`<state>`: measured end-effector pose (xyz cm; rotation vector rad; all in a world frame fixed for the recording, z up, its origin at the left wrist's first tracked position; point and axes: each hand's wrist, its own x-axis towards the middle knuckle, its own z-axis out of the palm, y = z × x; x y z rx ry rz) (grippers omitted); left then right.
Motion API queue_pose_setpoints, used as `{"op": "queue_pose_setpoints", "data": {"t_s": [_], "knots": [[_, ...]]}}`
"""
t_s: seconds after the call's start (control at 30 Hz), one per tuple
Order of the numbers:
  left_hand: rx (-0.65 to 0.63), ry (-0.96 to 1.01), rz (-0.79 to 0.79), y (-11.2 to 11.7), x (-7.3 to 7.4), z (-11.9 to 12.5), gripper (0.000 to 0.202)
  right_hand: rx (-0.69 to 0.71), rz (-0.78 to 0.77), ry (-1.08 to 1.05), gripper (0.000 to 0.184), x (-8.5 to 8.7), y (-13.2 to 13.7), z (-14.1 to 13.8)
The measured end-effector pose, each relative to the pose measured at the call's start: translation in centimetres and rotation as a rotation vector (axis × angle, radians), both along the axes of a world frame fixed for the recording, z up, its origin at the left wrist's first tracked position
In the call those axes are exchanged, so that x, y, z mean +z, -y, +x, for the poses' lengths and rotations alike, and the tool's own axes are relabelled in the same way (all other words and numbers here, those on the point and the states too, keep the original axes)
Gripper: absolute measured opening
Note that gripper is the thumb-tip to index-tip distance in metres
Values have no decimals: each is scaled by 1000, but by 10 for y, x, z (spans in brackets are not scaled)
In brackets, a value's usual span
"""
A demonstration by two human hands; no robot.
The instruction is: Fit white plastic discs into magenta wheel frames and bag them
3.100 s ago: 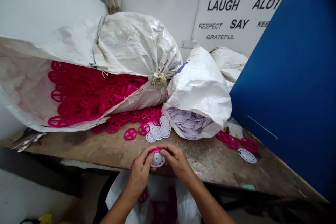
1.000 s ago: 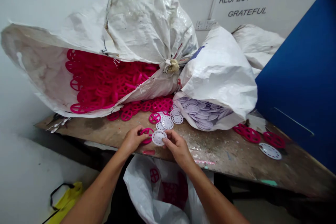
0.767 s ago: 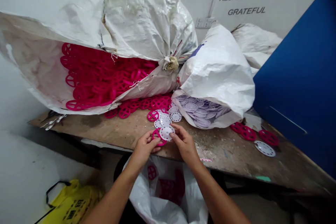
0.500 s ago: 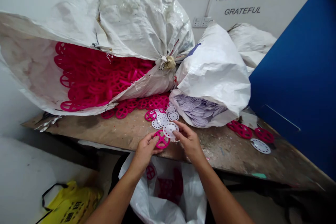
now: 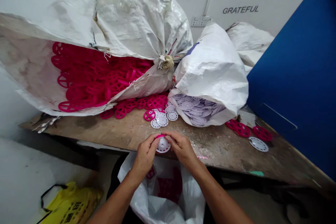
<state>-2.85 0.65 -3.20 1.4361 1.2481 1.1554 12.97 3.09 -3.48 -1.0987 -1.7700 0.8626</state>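
A workshop, most likely: the worn, speckled desk [image 5: 118, 133] carries small parts in bulk — pink spoked wheels [image 5: 97, 77] heaped in an open sack [image 5: 23, 56], white slotted discs [image 5: 196, 106] in a second sack [image 5: 215, 66]. Behind, a wall panel [image 5: 267, 7] reads "RESPECT" and "GRATEFUL" — a power socket [image 5: 201, 21] sits near it, and a blue board [image 5: 296, 70] stands at right.

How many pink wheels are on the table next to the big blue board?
3 that I can see: the left wheel near the white bag, the middle wheel, and the right wheel beside a white disc. More might be hidden underneath.
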Motion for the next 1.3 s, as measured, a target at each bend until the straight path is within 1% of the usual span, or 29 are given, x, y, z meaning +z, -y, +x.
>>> {"op": "queue_pose_setpoints", "data": {"t_s": [0.07, 0.13, 0.2, 0.3, 0.4, 0.47, 0.53, 0.57, 0.6, 0.63, 0.67, 0.7, 0.73, 0.77, 0.8, 0.87, 0.93, 1.0, 1.07, 1.13, 1.2, 1.3], "knots": [[-28, 53, -37, 1, 0, 1, 35, -36, -72, -74, 24, 0, -1, 1], [-96, 174, -149, 3, -2, 2, 41, -36, -186, -177, 25, -1, 0, 2], [-137, 258, -240, 5, -6, 3, 46, 45, -281, -271, 26, -2, 3, 4], [-125, 245, -261, 11, -12, 3, 45, 177, -358, -308, 33, -5, 12, 8], [-134, 201, -279, 21, -15, 0, 43, 208, -378, -240, 31, -6, 20, 14], [-195, 165, -330, 30, -15, -3, 42, 269, -368, -152, 30, -2, 19, 19], [-314, 90, -386, 35, -11, -9, 44, 311, -331, -45, 30, 4, 8, 22], [-363, 26, -394, 34, -8, -13, 46, 289, -293, 13, 28, 7, -1, 23], [-387, -52, -373, 31, -5, -17, 47, 225, -237, 89, 25, 10, -12, 21], [-372, -143, -317, 24, -2, -22, 45, 129, -172, 176, 23, 11, -24, 19], [-307, -247, -222, 14, 0, -26, 39, 28, -109, 266, 22, 10, -36, 15], [-210, -344, -111, 1, 2, -30, 31, -59, -60, 347, 22, 9, -48, 10], [-83, -439, 13, -14, 3, -34, 24, -121, -27, 412, 23, 5, -58, 5], [47, -517, 125, -31, 3, -37, 19, -156, -9, 455, 24, 1, -67, 0], [118, -539, 170, -49, 2, -40, 19, -165, -1, 477, 26, -3, -74, -5], [198, -552, 209, -82, -2, -43, 20, -150, 6, 503, 30, -11, -82, -11], [227, -543, 210, -110, -7, -42, 24, -134, 9, 526, 28, -17, -85, -13], [242, -533, 199, -128, -11, -40, 35, -133, 6, 529, 23, -20, -87, -11], [253, -509, 178, -136, -13, -38, 48, -148, -5, 511, 23, -20, -90, -8], [264, -468, 161, -136, -14, -40, 51, -166, -18, 473, 30, -20, -93, -4], [281, -404, 147, -130, -14, -46, 43, -181, -33, 413, 36, -19, -95, 2], [301, -267, 85, -111, -16, -56, 28, -187, -79, 311, 27, -14, -89, 9]]}}
